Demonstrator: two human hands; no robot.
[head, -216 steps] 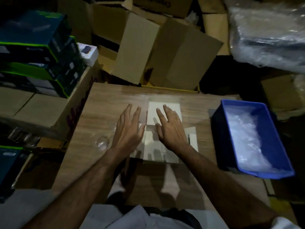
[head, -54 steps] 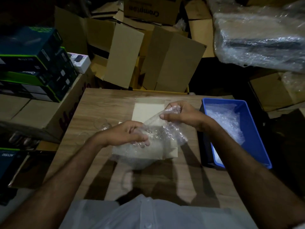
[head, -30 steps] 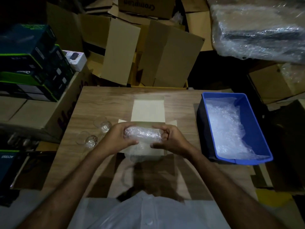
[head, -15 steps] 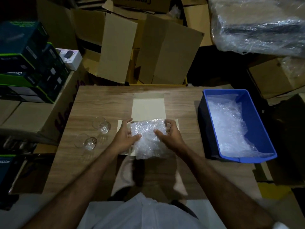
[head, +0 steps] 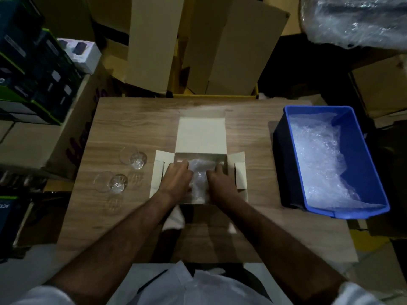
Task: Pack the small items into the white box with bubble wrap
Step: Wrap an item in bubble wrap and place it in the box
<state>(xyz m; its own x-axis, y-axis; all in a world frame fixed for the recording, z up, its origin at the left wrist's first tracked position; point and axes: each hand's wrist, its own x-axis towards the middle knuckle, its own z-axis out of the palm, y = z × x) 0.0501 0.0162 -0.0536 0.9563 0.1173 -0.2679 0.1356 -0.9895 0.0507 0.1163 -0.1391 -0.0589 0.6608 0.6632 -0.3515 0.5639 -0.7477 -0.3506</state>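
Observation:
The white box sits open at the middle of the wooden table, its lid flap lying flat toward the far side and side flaps spread. A sheet of bubble wrap lies inside the box. My left hand and my right hand are both down in the box, pressing on the wrap from either side. Two small clear glasses stand left of the box, one farther and one nearer.
A blue plastic bin filled with more bubble wrap stands at the table's right edge. Cardboard cartons crowd the far side. Dark product boxes are stacked on the left. A plastic-wrapped bundle is at the top right.
The bubble wrap went from bunched between my hands above the box to lying inside it. Both hands have sunk lower into the box, pressing the wrap down.

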